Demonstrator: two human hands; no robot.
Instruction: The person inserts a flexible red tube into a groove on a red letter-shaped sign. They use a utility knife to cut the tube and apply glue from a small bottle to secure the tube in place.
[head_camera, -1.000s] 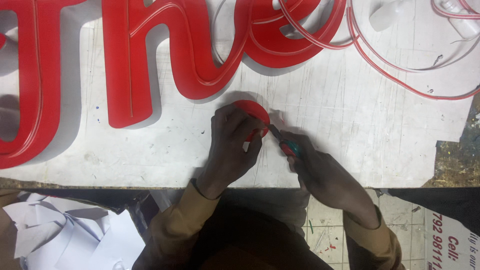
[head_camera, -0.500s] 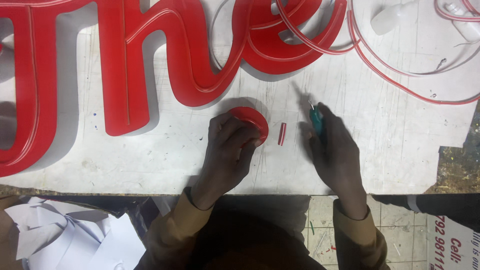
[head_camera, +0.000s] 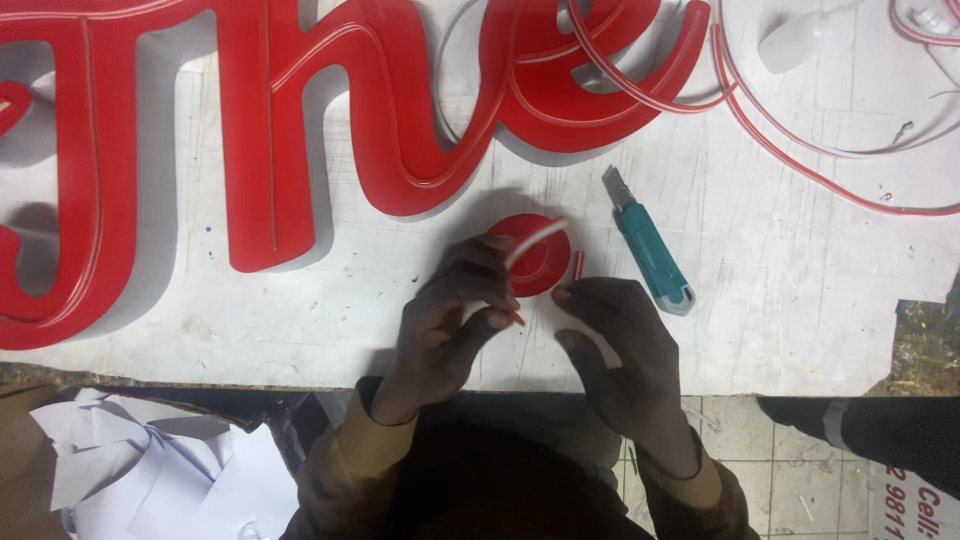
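A small red round disc (head_camera: 540, 262) lies on the white worktable (head_camera: 780, 300), just below the big red script letters (head_camera: 300, 120). My left hand (head_camera: 455, 310) pinches a short red-and-white flexible strip (head_camera: 533, 243) that arcs across the disc. My right hand (head_camera: 615, 335) rests beside the disc, its fingertips touching the disc's lower right edge and holding nothing. A small cut piece of red strip (head_camera: 577, 265) lies at the disc's right side. A teal utility knife (head_camera: 648, 245) lies on the table to the right, blade extended.
Red-and-white flexible strip (head_camera: 800, 150) loops across the table's upper right. A white bottle (head_camera: 800, 35) lies near the top edge. Crumpled white paper (head_camera: 150, 470) sits below the table's front edge at left. Someone's dark shoe (head_camera: 880, 430) is on the floor at right.
My right hand has put the utility knife down on the table and moved back to the disc. My left hand now holds a strip across the disc.
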